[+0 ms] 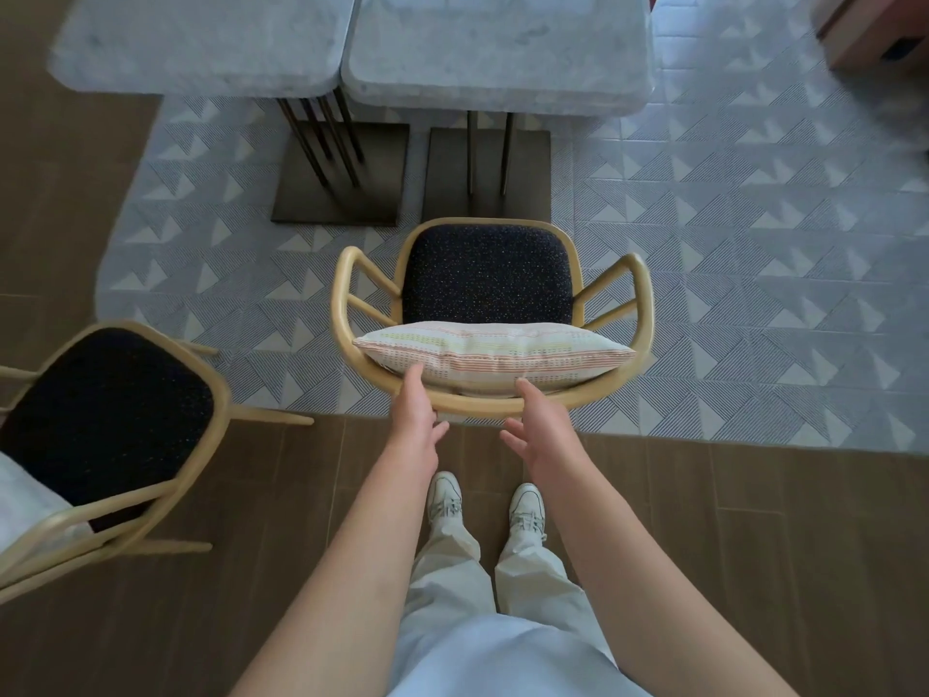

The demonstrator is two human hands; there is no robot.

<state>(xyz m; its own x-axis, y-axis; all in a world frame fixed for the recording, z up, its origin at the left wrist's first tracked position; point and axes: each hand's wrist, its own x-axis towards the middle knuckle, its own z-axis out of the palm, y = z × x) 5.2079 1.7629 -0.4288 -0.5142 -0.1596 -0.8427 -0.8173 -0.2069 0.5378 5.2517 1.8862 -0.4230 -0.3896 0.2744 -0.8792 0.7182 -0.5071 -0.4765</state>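
Observation:
A light wooden armchair (644, 304) with a dark speckled seat stands in front of me, its curved back rail nearest to me. A striped, pale cushion (492, 352) leans against the inside of that back. My left hand (416, 412) reaches to the rail's left part, fingers straight, fingertips at the cushion's lower edge. My right hand (538, 420) is at the rail just right of it, fingers relaxed and spread. Neither hand grips anything.
A second matching chair (166, 495) stands close at the left. Two marble tables (201, 47) (497, 57) on dark metal bases stand beyond the chair. The floor is patterned tile ahead and wood planks under my feet.

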